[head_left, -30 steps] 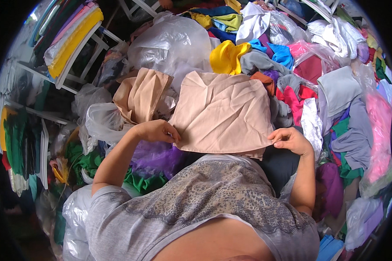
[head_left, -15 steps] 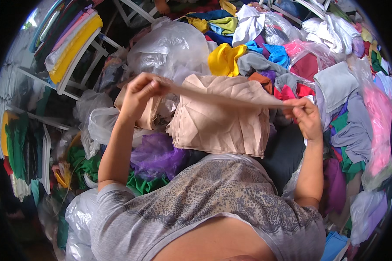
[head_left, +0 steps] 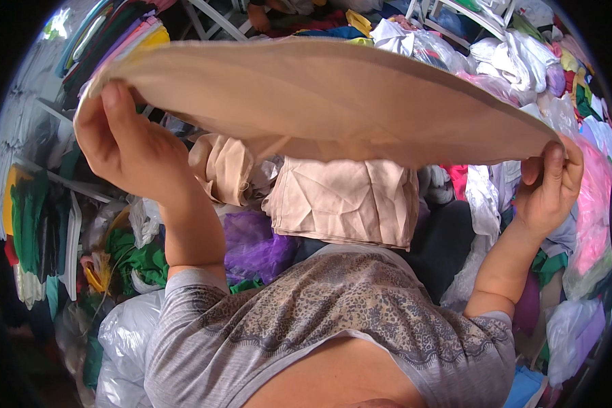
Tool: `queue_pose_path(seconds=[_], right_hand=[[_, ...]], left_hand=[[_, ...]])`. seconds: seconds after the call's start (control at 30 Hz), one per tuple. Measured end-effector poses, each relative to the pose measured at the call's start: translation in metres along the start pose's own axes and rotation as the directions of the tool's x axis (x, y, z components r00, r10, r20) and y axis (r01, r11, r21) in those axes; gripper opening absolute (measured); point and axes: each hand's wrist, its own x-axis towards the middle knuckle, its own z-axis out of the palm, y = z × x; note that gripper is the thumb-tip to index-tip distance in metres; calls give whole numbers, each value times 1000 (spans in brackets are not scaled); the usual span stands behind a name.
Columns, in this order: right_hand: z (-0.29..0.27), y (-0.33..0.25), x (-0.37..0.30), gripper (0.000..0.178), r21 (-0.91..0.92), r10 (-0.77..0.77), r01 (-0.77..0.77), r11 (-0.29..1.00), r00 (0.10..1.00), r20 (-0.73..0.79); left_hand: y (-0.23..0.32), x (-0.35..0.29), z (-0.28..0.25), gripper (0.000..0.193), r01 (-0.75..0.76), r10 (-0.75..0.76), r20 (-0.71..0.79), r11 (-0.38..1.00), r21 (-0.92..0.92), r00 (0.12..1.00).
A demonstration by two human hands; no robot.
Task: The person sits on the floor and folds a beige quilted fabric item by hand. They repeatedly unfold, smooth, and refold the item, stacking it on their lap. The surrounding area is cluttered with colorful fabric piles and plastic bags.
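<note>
A beige piece of cloth (head_left: 333, 95) is stretched between my two raised hands, its lower edge hanging in a curve. At its left end, my left hand (head_left: 126, 136) is closed on the fabric with the thumb in view. My right hand (head_left: 549, 182) pinches the opposite end. Below it, a stack of folded beige cloth (head_left: 347, 204) rests on my lap, its upper part hidden by the raised piece. Beside the stack on the left lies a crumpled beige cloth bundle (head_left: 224, 166).
A purple bag (head_left: 258, 245) lies left of my lap, near green fabric (head_left: 136, 255). White racks with folded coloured cloth (head_left: 30, 231) stand at the left. Heaped fabric and clear bags, including a pink bundle (head_left: 591, 211), fill the right. Another person's hand (head_left: 258, 17) shows at the top.
Both hands have risen and spread farther apart, bringing the beige cloth up and closer to view. It has opened from a thin edge-on strip into a broad sheet.
</note>
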Motion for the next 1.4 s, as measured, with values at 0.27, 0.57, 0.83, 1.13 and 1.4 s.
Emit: queue_pose_path(seconds=[0.27,0.57,0.83,1.13,1.4], right_hand=[[20,61,4,17,-64,197,-198,978,980,-25],[21,239,-56,12,-298,643,-605,738,765,38],[20,267,-128,58,-635,698,-431,641,672,249],[46,218,-129,47,-613,520,-194,766,748,413],[46,198,-124,43,-569,472,-200,798,793,384]], left_hand=[[-57,-24,5,9,268,-389,244,871,412,888],[-170,-134,-6,32,309,-766,406,595,742,499],[-135,-172,-109,49,114,-844,205,297,948,496],[-116,-166,-223,62,-34,-891,-259,-292,956,373],[-117,-106,-202,29,501,-896,56,297,813,440]])
